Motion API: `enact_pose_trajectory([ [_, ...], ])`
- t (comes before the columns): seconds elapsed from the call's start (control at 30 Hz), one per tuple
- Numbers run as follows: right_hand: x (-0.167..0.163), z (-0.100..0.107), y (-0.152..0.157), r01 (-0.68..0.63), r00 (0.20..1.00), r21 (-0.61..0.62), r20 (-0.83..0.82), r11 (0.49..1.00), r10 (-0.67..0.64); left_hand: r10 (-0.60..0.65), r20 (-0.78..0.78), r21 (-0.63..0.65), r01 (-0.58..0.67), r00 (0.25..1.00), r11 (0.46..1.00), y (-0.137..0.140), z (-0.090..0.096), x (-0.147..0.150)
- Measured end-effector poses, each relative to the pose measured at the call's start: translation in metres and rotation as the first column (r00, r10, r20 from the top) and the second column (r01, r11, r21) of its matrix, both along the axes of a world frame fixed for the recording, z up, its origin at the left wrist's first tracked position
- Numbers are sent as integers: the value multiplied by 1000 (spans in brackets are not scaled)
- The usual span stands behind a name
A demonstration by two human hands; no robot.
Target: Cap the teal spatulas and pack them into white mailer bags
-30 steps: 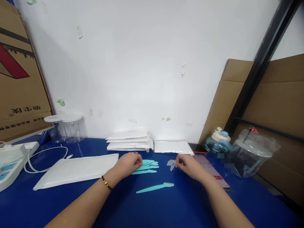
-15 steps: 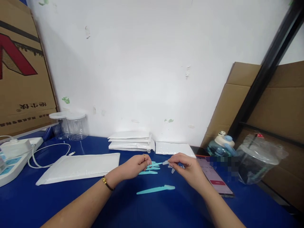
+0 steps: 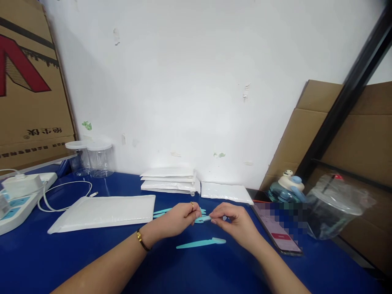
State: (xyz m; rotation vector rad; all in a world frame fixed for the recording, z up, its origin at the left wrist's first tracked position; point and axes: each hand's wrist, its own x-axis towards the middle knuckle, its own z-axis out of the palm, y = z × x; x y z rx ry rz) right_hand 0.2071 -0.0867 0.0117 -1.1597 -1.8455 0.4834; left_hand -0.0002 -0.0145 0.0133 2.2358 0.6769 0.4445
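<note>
My left hand (image 3: 182, 219) is closed around the handle of a teal eyebrow razor (image 3: 199, 220), whose end points to the right. At that end, my right hand (image 3: 235, 222) pinches a small pale translucent cap (image 3: 208, 218). Cap and razor appear to meet; my fingertips partly hide how far the cap covers the blade. More teal razors (image 3: 159, 212) lie behind my left hand, partly covered by it. One capped-looking razor (image 3: 200, 243) rests alone on the blue table, nearer to me.
A white padded mailer (image 3: 107, 214) lies on the left, with stacked mailers (image 3: 168, 179) and another mailer (image 3: 226, 192) by the wall. A phone (image 3: 277, 230) and a bagged cup (image 3: 332, 208) stand right; a power strip (image 3: 27, 204), cable and clear jars (image 3: 101, 161) are left.
Both hands have moved slightly down, and the right hand has come closer to the left. Cap and razor end are lower now. More razors show left of my left hand.
</note>
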Motion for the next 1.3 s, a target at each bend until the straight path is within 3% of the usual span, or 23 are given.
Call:
enact_pose_trajectory([
  [0.13,4,-1,-1,33,998,-124,50,992,-27,29,-63,144,-20,998,989,0,-6,0],
  [0.3,23,-6,2,39,983,-408,182,912,39,213,-262,395,-97,941,913,8,-1,-15],
  [0.37,34,-7,4,78,975,-376,224,923,9,251,-338,434,-87,907,897,11,0,-20],
  [0.53,60,-10,12,266,888,-106,414,958,-200,266,-398,460,-60,878,886,11,-1,-18],
  [0.73,56,-22,21,209,813,-117,572,971,-106,282,-383,424,-104,880,900,9,0,-17],
  [1.0,31,-25,23,307,688,-43,700,951,-191,250,-351,376,-109,902,920,10,-2,-17],
  [1.17,30,-24,19,239,802,-125,585,963,-123,216,-328,369,-86,920,926,14,-10,-16],
  [1.3,38,-25,20,121,961,-335,275,934,-26,192,-286,340,-88,939,936,14,-8,-15],
])
